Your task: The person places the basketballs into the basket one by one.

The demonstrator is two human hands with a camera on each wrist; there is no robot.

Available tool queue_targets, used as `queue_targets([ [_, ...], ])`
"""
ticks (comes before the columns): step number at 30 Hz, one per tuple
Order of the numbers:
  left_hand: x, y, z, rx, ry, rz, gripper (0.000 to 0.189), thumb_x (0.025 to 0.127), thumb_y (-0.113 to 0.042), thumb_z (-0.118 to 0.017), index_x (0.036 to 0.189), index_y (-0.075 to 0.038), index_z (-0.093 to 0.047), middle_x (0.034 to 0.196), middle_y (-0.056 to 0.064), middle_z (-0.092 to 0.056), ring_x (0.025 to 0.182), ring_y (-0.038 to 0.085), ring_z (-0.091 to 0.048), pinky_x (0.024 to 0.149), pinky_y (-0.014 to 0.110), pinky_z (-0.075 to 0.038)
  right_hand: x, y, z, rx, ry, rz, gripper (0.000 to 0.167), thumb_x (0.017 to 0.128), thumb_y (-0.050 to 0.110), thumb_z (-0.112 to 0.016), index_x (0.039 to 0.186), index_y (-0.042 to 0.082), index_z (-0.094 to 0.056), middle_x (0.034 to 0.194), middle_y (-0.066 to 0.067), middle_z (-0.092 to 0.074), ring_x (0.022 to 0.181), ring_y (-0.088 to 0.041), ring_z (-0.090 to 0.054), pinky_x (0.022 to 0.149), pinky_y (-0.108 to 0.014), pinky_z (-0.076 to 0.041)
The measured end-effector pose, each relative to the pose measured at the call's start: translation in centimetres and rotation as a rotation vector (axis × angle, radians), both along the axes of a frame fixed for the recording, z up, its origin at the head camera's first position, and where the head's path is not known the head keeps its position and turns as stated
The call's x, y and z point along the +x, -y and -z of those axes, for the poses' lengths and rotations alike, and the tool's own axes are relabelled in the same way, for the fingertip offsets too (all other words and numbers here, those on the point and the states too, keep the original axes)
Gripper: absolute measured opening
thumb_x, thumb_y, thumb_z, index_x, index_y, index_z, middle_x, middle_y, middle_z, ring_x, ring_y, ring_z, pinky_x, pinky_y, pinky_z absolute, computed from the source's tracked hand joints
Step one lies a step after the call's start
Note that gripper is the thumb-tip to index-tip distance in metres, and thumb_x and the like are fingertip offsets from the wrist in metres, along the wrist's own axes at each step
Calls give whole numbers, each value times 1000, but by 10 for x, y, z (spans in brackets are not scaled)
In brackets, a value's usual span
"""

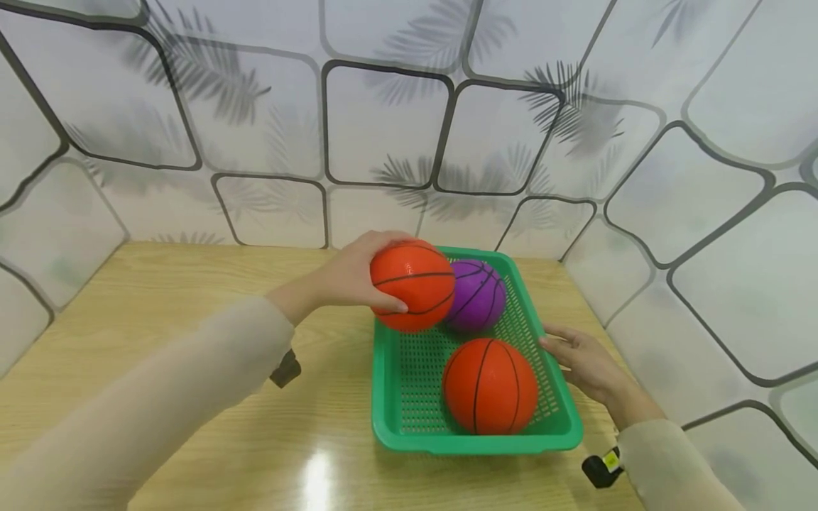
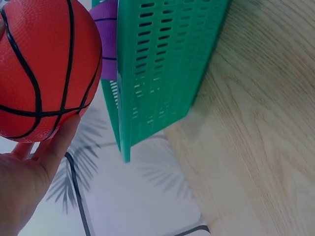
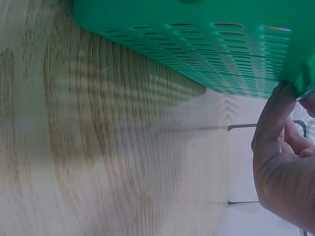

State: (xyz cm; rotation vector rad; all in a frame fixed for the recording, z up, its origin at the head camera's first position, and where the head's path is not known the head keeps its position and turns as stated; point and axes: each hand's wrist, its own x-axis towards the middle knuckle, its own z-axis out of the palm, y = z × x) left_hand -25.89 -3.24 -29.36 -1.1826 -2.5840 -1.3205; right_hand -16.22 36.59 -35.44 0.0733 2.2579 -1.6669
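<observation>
In the head view, my left hand [image 1: 354, 273] grips a red toy basketball [image 1: 415, 284] with black lines, fingers over its top and thumb low on its near side. This ball is over the left side of a green plastic basket [image 1: 382, 383]. The left wrist view shows the held ball [image 2: 49, 64] beside the basket's outer wall [image 2: 162, 64]. Inside the basket lie a purple ball [image 1: 476, 298] at the back, partly hidden, and another red ball [image 1: 490, 387] at the front. My right hand [image 1: 591, 365] holds the basket's right rim; the right wrist view shows its fingers [image 3: 275, 118] at that edge.
The basket stands on a light wooden table [image 1: 255, 440]. A patterned wall [image 1: 383, 128] closes off the back, and another side of it [image 1: 716, 284] rises close beyond my right hand. Small dark devices sit beneath both wrists.
</observation>
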Motion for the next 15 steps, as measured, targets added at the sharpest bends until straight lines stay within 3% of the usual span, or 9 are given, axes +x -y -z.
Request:
queue_targets([
  [5,-1,-14,6,-30,-23,16,88,61,-36,-89,137,-24,-47,125,3,-50,112,20,-45,83,41,-50,0,-1,1,-6,-2,-4,70,99,32,-53,149,-2,-19,144,-29,-34,128,-36,-41,94,-43,-47],
  [15,0,-29,18,-127,11,14,88,61,-37,-89,137,-23,-47,124,13,-44,108,28,-50,84,44,-50,0,-1,1,-4,-2,1,69,99,32,-52,149,-2,-18,143,-30,-34,126,-34,-43,94,-42,-47],
])
